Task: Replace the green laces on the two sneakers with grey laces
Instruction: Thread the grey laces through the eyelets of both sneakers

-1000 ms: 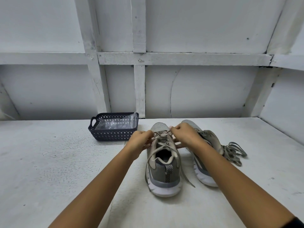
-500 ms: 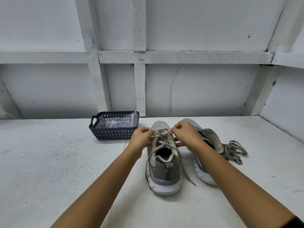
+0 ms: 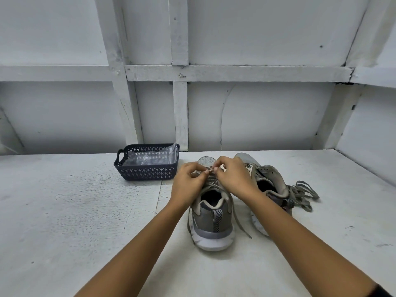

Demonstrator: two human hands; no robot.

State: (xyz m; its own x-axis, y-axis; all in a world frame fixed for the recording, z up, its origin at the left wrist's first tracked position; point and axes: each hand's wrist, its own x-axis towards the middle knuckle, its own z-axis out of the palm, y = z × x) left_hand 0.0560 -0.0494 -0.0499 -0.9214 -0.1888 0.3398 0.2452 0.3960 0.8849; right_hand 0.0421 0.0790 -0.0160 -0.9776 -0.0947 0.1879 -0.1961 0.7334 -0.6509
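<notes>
A near sneaker is set upright on the white table, heel toward the viewer and toe pointed to twelve o'clock; a threaded lace is crossed over its tongue, and its two free ends are draped down past the heel, at seven and five o'clock of the shoe, onto the table. The left hand is held over the front of the lacing from ten o'clock, fingers curled, with the lace pinched between thumb and fingertip; the right hand is brought in from two o'clock, likewise curled, with the same lace pinched just beside the left fingertips. A second sneaker is placed at two o'clock of the first, just beside it and partly hidden by the right forearm; whether it is laced cannot be told. A loose lace is heaped at three o'clock of that second sneaker, just beside it. A dark latticed basket is seen at ten o'clock of the near sneaker, apart from it, with a clear plastic bag laid inside. Green and grey cannot be told apart in the laces in this light.
</notes>
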